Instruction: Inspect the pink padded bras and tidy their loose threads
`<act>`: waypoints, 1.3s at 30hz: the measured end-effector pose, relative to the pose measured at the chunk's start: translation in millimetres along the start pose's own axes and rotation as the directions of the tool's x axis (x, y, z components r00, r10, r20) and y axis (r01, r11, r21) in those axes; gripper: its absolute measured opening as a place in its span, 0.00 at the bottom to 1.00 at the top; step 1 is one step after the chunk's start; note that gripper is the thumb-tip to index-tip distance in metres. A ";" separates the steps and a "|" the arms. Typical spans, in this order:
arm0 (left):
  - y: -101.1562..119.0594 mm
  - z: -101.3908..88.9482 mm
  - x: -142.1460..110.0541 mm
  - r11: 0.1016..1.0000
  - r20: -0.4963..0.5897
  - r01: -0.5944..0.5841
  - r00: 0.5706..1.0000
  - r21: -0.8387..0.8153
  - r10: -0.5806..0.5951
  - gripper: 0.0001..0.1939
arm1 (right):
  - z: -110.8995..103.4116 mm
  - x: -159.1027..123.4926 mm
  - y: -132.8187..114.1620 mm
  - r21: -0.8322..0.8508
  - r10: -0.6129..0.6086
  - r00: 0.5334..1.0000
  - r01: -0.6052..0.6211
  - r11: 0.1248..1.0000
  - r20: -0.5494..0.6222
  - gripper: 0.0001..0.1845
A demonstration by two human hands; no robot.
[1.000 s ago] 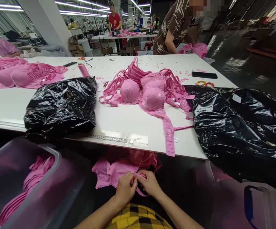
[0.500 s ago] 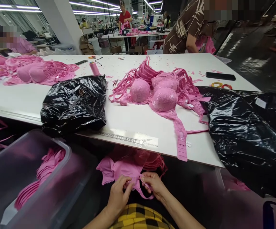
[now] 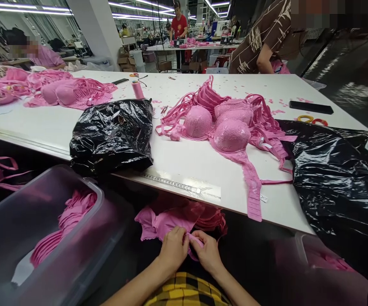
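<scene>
Below the table's front edge, my left hand [image 3: 173, 248] and my right hand [image 3: 207, 251] meet over my lap. Both pinch a strap of a pink bra [image 3: 167, 221] that lies bunched on my knees, the fingers closed on the fabric. On the white table [image 3: 190, 159] just beyond, a stack of pink lace bras [image 3: 222, 123] lies with its straps trailing toward the edge.
A black plastic bag [image 3: 113, 136] sits at the table's left, a larger black bag [image 3: 339, 174] at the right. A clear bin [image 3: 21, 225] holding pink pieces stands at my left. A taped ruler [image 3: 177, 185], a phone [image 3: 311, 107] and scissors [image 3: 311, 120] lie on the table. Other people work behind.
The view has shifted left, so the table's contents sit further right in frame. My hands have closed together again on the strap after parting slightly.
</scene>
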State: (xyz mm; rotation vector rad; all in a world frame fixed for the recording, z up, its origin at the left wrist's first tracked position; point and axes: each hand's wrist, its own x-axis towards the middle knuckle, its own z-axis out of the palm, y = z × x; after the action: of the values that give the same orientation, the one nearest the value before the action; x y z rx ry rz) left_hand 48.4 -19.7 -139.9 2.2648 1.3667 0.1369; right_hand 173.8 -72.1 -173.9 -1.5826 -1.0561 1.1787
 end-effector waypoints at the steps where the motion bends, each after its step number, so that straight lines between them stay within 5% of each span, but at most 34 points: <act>1: -0.3 0.2 1.8 1.000 0.011 0.016 1.000 0.011 -0.016 0.10 | 0.6 -0.1 -0.1 -0.019 -0.014 1.000 0.014 1.000 -0.003 0.11; 8: -6.4 15.8 6.9 0.997 -0.003 0.065 0.998 0.051 -0.065 0.12 | 4.0 -0.3 3.8 -0.035 -0.023 0.999 0.021 0.999 -0.031 0.09; 14: -2.5 26.5 0.9 0.997 -0.053 0.050 0.997 0.061 -0.047 0.14 | 16.5 7.2 11.3 0.166 0.158 0.987 -0.151 0.975 -0.031 0.13; 21: -6.6 18.1 -11.1 0.999 -0.007 -0.039 0.999 0.027 0.040 0.13 | 25.8 12.9 9.0 0.442 0.357 0.910 -0.414 0.796 0.210 0.17; 24: -16.0 8.3 -23.7 0.967 0.047 0.037 0.999 -0.250 -0.026 0.11 | 17.5 13.0 1.3 0.535 0.406 0.885 -0.462 0.707 0.227 0.15; 26: -22.9 -0.3 -31.1 0.744 0.218 0.310 0.950 -0.592 -0.222 0.13 | 12.0 11.6 -4.5 0.578 0.431 0.865 -0.494 0.649 0.255 0.14; 28: -27.1 -9.1 -35.7 0.255 0.499 0.593 0.793 -0.764 -0.349 0.15 | 8.7 9.6 -9.2 0.603 0.451 0.843 -0.529 0.597 0.293 0.14; 30: -27.0 -15.6 -37.9 -0.195 0.688 0.666 0.648 -0.720 -0.329 0.18 | 7.6 7.7 -12.4 0.620 0.469 0.822 -0.559 0.551 0.324 0.14; 31: -25.3 -17.3 -38.9 -0.346 0.725 0.637 0.611 -0.689 -0.319 0.19 | 7.6 6.8 -13.5 0.628 0.478 0.812 -0.571 0.529 0.335 0.15; 35: -13.8 -15.3 -45.0 -0.588 0.741 0.483 0.575 -0.649 -0.346 0.15 | 6.5 3.9 -17.9 0.649 0.510 0.782 -0.601 0.466 0.358 0.16; 39: -5.2 -8.7 -41.9 -0.674 0.731 0.414 0.622 -0.612 -0.281 0.13 | 5.0 0.3 -25.1 0.647 0.551 0.749 -0.631 0.428 0.368 0.18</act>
State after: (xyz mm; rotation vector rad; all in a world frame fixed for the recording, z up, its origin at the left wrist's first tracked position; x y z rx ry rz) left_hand 20.7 -50.4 -127.9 -0.1670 1.0888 0.6068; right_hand 165.8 -64.5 -150.8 -1.2060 0.0861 1.8792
